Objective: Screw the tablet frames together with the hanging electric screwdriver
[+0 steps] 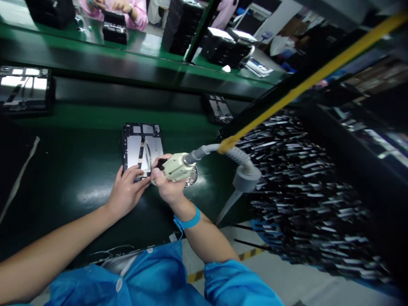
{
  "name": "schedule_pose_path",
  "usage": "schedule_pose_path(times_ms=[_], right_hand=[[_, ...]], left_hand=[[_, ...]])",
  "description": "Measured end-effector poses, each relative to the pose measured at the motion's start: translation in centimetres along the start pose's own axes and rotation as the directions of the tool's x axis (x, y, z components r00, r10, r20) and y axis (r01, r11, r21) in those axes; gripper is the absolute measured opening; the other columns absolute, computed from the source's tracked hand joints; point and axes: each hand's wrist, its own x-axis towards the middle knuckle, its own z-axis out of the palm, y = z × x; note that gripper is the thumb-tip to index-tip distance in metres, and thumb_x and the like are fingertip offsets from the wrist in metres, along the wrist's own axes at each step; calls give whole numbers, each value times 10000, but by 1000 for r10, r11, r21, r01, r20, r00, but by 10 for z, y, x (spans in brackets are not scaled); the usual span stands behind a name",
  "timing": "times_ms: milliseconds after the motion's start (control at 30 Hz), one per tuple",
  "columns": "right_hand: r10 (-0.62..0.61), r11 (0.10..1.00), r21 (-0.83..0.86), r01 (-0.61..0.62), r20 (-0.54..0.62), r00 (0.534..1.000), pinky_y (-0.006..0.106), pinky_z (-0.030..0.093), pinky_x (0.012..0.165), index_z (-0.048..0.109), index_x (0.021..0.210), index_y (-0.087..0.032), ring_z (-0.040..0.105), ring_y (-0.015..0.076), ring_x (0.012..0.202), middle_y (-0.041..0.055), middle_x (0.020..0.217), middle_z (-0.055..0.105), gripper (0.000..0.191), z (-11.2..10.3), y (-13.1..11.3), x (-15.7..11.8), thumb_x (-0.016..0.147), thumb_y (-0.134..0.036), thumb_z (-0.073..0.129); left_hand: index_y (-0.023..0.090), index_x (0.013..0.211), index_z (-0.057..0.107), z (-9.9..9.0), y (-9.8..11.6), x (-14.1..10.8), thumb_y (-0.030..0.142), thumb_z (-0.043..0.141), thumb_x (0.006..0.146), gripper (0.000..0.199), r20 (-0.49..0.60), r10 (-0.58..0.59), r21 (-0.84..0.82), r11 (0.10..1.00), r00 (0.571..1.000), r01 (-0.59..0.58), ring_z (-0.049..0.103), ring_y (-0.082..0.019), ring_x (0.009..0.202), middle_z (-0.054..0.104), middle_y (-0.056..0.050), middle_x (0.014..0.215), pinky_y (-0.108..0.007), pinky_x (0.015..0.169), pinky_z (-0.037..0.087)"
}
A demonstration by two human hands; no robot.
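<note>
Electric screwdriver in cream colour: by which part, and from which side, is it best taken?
Probably hold the electric screwdriver by its thick housing, coming from the near right, as the right hand does. It slants, its grey cord leaving the upper right end; gripping below there should keep the cord clear.

The green bench (79, 163) bears a flat device (134, 148) and dish (196, 178).

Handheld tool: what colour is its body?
The handheld tool's body is pale cream, best seen in the head view.
</note>
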Motion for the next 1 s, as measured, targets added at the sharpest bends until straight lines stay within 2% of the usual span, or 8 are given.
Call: schedule_pose_path(times_ms=[133, 233, 300, 400, 500, 667, 800, 1000], right_hand=[[-55, 992, -112, 54, -7, 998, 330, 603, 770, 636, 977, -202, 673, 157, 771, 30, 874, 688, 181, 4, -5, 0, 816, -250, 705], [-79, 993, -92, 76, -36, 996, 331, 610, 771, 644, 971, -206, 681, 162, 779, 35, 883, 698, 187, 1, -9, 5, 813, -283, 709], [-63, 998, -31, 60, -88, 994, 314, 612, 721, 639, 1007, -208, 677, 147, 734, 39, 931, 702, 212, -8, -11, 10, 829, -310, 695], [-43, 999, -33, 36, -245, 969, 284, 588, 633, 632, 1023, -202, 655, 127, 659, 46, 957, 702, 241, -31, -9, 20, 836, -342, 693], [-30, 996, -86, 3, -319, 947, 303, 596, 688, 647, 982, -186, 681, 155, 716, 51, 897, 706, 233, -51, -1, 27, 827, -350, 706], [-40, 985, -171, -5, -257, 965, 322, 605, 792, 667, 1031, -203, 705, 177, 831, 41, 940, 714, 267, -60, 16, 28, 830, -371, 718], [-47, 975, -223, -9, -245, 968, 307, 600, 797, 672, 998, -212, 701, 172, 838, 38, 951, 715, 237, -57, 21, 26, 832, -375, 713], [-31, 981, -193, -17, -246, 969, 293, 589, 768, 659, 1012, -199, 669, 162, 806, 36, 925, 707, 278, -57, 24, 26, 811, -373, 741]], left_hand=[[259, 1181, 732, -1, -4, -2, 228, 561, 1007, 246, 20, 19, 16, 1000, 1000, -20, 543, -321, 1309, 632, -124, 1304, -637, 1109, 369], [254, 1151, 741, 0, -7, -2, 236, 576, 1003, 223, 12, 35, 29, 999, 999, -36, 550, -324, 1300, 638, -125, 1288, -641, 1108, 369], [259, 1148, 747, 0, -8, -2, 241, 596, 995, 215, -3, 45, 33, 998, 999, -45, 567, -322, 1279, 656, -111, 1240, -636, 1101, 378], [259, 1158, 747, 0, -9, -2, 236, 617, 984, 218, -4, 54, 37, 998, 999, -54, 579, -322, 1267, 665, -102, 1210, -626, 1094, 391], [248, 1141, 753, -1, -11, -3, 231, 629, 977, 206, -14, 66, 41, 997, 998, -65, 579, -323, 1276, 666, -104, 1210, -616, 1102, 391], [234, 1126, 759, -2, -15, -3, 240, 646, 967, 195, -15, 78, 48, 996, 997, -78, 583, -327, 1276, 664, -112, 1201, -603, 1106, 394], [236, 1137, 756, -3, -14, -3, 245, 646, 969, 201, -5, 67, 46, 997, 998, -67, 585, -323, 1275, 659, -113, 1208, -600, 1117, 386], [253, 1145, 753, -4, -13, -2, 259, 642, 972, 205, 4, 50, 33, 998, 999, -50, 580, -316, 1287, 659, -109, 1213, -591, 1131, 379]])
